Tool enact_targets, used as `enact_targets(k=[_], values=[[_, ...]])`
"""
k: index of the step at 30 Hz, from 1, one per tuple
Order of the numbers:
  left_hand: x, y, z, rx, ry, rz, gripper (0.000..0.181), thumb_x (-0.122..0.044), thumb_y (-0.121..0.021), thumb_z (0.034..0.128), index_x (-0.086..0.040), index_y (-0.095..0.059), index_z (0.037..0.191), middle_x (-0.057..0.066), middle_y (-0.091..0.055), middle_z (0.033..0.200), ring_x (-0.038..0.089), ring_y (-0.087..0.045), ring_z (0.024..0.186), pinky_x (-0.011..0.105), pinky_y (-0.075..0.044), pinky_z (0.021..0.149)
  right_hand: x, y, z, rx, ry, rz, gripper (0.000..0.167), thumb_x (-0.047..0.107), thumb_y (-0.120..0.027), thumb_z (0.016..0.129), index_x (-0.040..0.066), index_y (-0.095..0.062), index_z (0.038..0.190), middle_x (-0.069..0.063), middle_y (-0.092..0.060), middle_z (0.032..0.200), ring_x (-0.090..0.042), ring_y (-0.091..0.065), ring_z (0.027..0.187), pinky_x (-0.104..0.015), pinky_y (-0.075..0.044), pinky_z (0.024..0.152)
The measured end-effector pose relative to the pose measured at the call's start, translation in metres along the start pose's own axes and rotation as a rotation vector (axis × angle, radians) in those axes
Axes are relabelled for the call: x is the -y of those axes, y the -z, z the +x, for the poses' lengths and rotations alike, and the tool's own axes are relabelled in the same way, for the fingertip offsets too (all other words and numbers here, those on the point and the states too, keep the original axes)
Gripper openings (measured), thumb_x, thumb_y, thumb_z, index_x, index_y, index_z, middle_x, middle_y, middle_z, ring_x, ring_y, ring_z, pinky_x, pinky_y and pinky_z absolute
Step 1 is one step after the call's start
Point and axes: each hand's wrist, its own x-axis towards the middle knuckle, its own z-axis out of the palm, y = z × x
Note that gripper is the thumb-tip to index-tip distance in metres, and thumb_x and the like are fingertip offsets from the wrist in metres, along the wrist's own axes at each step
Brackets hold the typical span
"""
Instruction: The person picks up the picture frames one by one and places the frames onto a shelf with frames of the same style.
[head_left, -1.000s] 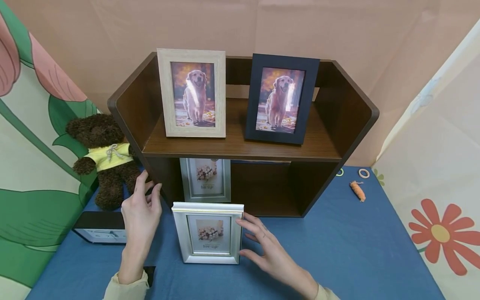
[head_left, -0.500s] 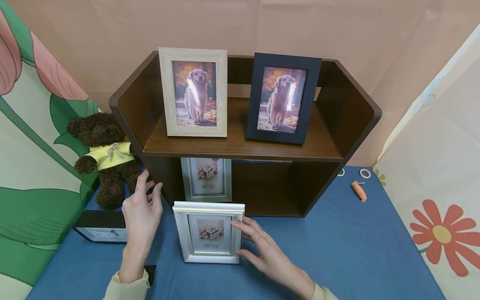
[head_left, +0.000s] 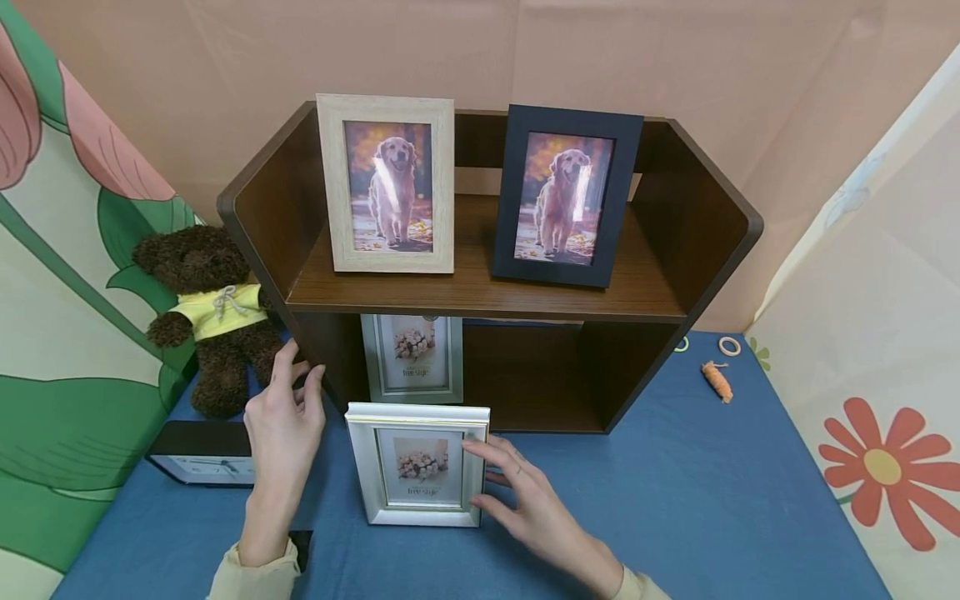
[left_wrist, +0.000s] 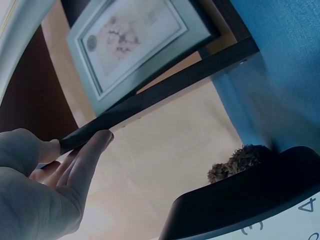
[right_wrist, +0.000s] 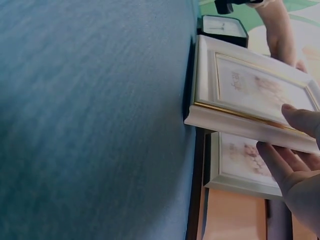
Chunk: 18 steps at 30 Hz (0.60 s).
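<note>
My left hand (head_left: 285,425) pinches the front edge of the left side panel of a dark brown shelf unit (head_left: 480,297); the left wrist view shows thumb and fingers on opposite faces of that panel (left_wrist: 150,97). A white picture frame with a gold line (head_left: 420,471) stands on the blue cloth before the shelf, leaning slightly. By its right edge my right hand (head_left: 532,500) holds it, digits on both front and back in the right wrist view. Behind it, a grey-green picture frame (head_left: 412,358) stands at the left of the lower compartment, its lower part partly hidden.
On the upper shelf stand a cream picture frame (head_left: 386,183) and a black picture frame (head_left: 567,196). A brown teddy bear (head_left: 217,321) and a black clock (head_left: 202,454) are at the left. An orange toy carrot (head_left: 717,382) and a pale ring (head_left: 729,346) lie right of the unit.
My right hand has shifted slightly left, its fingers reaching a little further over the white picture frame's right edge. The left hand and the frames stay put.
</note>
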Motion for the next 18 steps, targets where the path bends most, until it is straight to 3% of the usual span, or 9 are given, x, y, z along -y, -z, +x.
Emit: enact_targets(k=[18], values=[[0.0012,-0.0005,-0.0004,-0.001,0.003,-0.001,0.039,0.008,-0.069,0.1002,0.010,-0.059,0.138,0.034,-0.074,0.107,0.043,-0.072,0.061,0.061,-0.058,0.055,-0.0032,-0.0032,-0.0003,-0.050,-0.010,0.009,0.079,-0.016,-0.079,0.089,0.019,-0.054,0.155,-0.016,-0.058,0.150,-0.031,-0.062,0.132,-0.038,-0.062,0.093]])
